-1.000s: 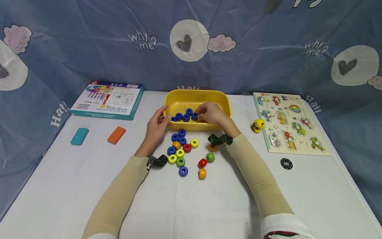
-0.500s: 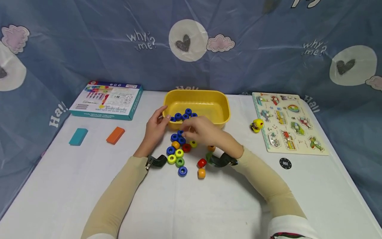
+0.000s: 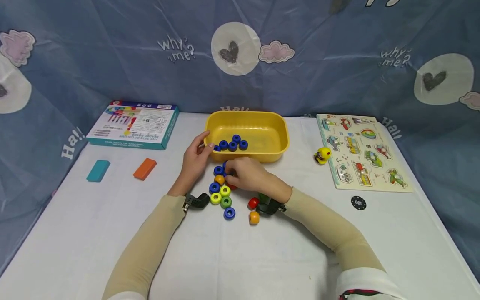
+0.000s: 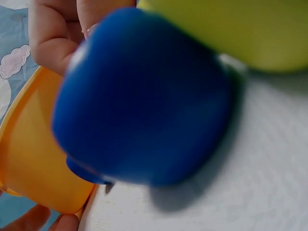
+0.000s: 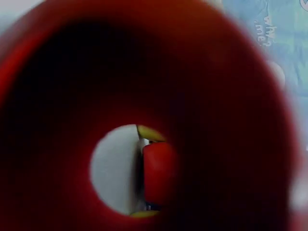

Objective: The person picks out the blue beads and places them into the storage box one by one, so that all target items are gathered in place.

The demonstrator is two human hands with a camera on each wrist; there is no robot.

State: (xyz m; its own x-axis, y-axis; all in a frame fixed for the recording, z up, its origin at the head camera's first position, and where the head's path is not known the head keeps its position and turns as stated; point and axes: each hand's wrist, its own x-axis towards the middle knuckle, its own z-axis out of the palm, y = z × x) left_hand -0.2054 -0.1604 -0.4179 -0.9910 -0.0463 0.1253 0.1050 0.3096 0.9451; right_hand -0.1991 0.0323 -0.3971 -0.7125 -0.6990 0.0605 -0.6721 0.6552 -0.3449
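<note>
Reaching down among loose beads, the right hand (image 3: 249, 174) curls its fingers at the blue beads (image 3: 218, 171) on the table; whether it pinches one I cannot tell, since it hides its own fingertips. Just nearer the person than those fingertips sit an orange bead (image 3: 219, 179) and, partly under the hand, a red bead (image 3: 233, 186), so a straight-down pinch, thumb and finger on opposite sides, probably disturbs the neighbours least. Beyond the fingertips stands the yellow tub (image 3: 268, 156), five more blue beads (image 3: 232, 146) inside toward its near left. At that corner the left hand (image 3: 195, 156) rests with loose fingers; a light, steady touch there should stop sliding. Lifting clear of the near wall and releasing low would likely limit bouncing.
</note>
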